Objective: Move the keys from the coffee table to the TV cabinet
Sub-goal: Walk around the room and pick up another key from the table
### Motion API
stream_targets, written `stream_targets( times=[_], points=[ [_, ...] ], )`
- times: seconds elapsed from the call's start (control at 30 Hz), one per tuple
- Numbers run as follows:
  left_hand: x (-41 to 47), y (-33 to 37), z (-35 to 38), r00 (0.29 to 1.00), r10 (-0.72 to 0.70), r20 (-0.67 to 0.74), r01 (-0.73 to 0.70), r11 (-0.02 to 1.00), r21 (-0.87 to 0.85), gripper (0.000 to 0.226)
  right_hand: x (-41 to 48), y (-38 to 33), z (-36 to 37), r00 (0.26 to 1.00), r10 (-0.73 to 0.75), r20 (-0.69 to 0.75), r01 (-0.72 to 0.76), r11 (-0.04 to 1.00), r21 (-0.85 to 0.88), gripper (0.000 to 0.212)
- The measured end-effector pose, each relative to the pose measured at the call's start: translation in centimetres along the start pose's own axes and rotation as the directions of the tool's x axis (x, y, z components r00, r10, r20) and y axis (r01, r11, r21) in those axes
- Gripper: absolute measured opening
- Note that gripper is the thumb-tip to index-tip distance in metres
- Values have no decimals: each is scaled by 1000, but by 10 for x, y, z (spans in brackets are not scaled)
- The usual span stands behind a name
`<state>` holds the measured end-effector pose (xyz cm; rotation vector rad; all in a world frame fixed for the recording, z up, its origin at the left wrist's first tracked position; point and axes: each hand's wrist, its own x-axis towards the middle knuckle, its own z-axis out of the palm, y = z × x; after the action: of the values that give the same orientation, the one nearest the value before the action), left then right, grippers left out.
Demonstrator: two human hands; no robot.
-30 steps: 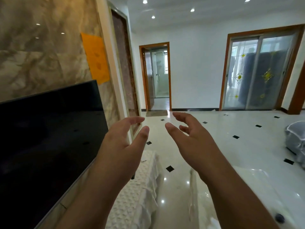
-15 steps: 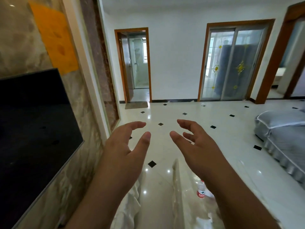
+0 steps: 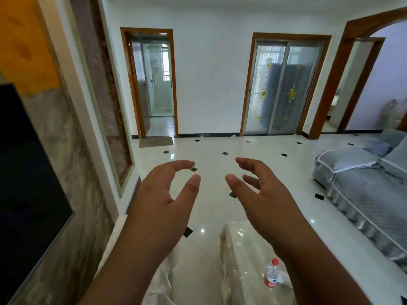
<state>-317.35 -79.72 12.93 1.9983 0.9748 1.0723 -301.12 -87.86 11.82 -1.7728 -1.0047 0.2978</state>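
Note:
My left hand [image 3: 161,201] and my right hand [image 3: 262,199] are raised side by side in front of me, fingers apart and curled, holding nothing. No keys are in view. The glossy white coffee table [image 3: 240,256] lies below my right forearm, which hides part of it. The TV cabinet [image 3: 165,280], draped in a white cloth, runs along the left wall under my left forearm.
A dark TV screen [image 3: 28,183] hangs on the marble wall at left. A plastic water bottle [image 3: 271,275] with a red cap stands on the coffee table. A grey covered sofa [image 3: 365,190] fills the right side. White tiled floor [image 3: 220,155] stretches ahead to two doorways.
The view has swung right, away from the TV: the sofa, the coffee table and the bottle have come into sight. Both hands stay raised and empty.

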Motion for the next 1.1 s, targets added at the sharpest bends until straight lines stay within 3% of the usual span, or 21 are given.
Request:
stream_targets(
  times=[0.47,0.8,0.93,1.1],
  points=[
    [167,-87,67,993,-35,111,29,998,54,36,170,57,58,996,66,-55,-66,998,10,57],
    [335,-110,154,994,-85,66,79,992,95,37,369,111,55,996,81,-33,-79,995,69,52],
    [376,-119,179,991,-114,76,107,990,88,45,420,128,61,997,83,-2,-83,995,59,52],
    [423,-144,206,990,-108,91,101,992,76,36,465,148,66,996,87,7,-87,996,29,53]
  ],
)
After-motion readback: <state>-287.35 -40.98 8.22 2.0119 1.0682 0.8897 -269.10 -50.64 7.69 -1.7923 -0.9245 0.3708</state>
